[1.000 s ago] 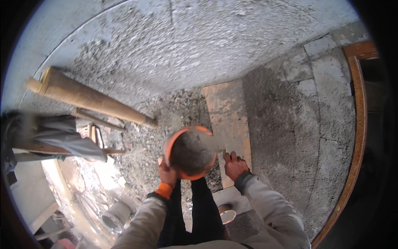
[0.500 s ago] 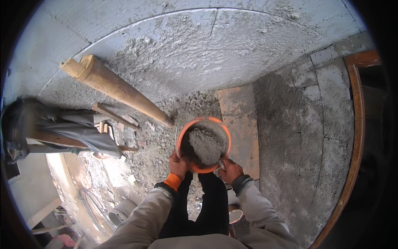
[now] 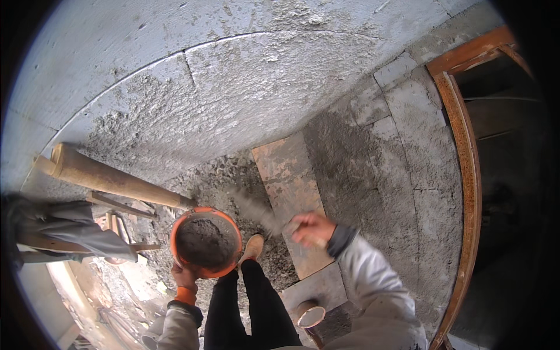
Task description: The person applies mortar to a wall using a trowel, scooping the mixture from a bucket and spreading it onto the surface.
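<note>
My left hand (image 3: 185, 274) grips the near-left rim of an orange bucket (image 3: 236, 256), its wrist in an orange cuff. Grey wet mortar (image 3: 204, 242) lies inside the bucket. To the right, apart from the bucket, my right hand (image 3: 313, 230) is closed round the handle of a trowel (image 3: 259, 211). The trowel's blade is smeared by motion and points up and left, over the rubble floor; whether mortar lies on it I cannot tell. Ahead of both hands rises a wall (image 3: 233, 87) with rough grey mortar over its lower part.
A thick bamboo pole (image 3: 116, 178) leans at the left beside draped dark cloth (image 3: 76, 227) and wooden pieces. A mortar-stained board (image 3: 291, 186) lies along the right wall (image 3: 379, 157). Near my feet stands a small round container (image 3: 311, 315). A wooden door frame (image 3: 466, 163) borders the right.
My right hand has lifted the mortar-loaded trowel out of the bucket and swung it right. My left hand and the bucket now appear further left as the view turned right.
</note>
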Action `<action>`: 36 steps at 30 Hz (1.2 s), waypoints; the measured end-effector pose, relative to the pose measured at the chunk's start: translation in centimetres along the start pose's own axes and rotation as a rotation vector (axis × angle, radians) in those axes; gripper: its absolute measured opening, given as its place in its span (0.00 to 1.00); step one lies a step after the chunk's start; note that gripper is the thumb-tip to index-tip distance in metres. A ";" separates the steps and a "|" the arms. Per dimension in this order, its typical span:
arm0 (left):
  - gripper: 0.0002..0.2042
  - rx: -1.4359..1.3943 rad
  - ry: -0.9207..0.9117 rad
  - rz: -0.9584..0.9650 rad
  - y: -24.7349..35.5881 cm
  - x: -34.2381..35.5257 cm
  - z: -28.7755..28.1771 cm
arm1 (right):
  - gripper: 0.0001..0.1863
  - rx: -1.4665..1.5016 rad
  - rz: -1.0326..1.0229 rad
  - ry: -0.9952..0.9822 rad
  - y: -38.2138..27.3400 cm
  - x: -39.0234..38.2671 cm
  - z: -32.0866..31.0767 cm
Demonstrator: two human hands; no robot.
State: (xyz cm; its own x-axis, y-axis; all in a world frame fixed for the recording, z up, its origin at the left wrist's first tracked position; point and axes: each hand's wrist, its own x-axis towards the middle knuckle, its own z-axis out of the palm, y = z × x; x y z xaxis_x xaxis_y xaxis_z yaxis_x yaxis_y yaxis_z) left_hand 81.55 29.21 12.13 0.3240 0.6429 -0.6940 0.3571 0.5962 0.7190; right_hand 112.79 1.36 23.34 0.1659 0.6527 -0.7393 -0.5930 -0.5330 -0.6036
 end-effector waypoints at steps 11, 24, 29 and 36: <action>0.12 -0.037 -0.052 0.060 1.2 -3.7 6.0 | 0.19 -1.188 -0.304 0.689 -1.2 -12.7 -0.6; 0.10 0.033 -0.226 0.244 1.1 -5.3 13.8 | 0.25 -0.953 -0.201 0.355 9.3 3.2 6.9; 0.08 0.029 -0.227 0.133 2.9 -4.7 12.3 | 0.23 -0.976 -0.201 0.496 9.6 2.6 7.0; 0.08 -0.020 -0.148 0.008 2.1 -2.6 8.6 | 0.22 -0.988 -0.373 0.458 4.8 -0.6 10.7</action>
State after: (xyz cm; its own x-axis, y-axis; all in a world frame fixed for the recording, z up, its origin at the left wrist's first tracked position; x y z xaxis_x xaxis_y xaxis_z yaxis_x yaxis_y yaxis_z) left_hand 88.98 24.70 15.13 0.4531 0.5708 -0.6847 0.3371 0.6014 0.7244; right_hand 101.46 4.15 24.12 0.5921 0.7096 -0.3820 0.3964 -0.6692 -0.6285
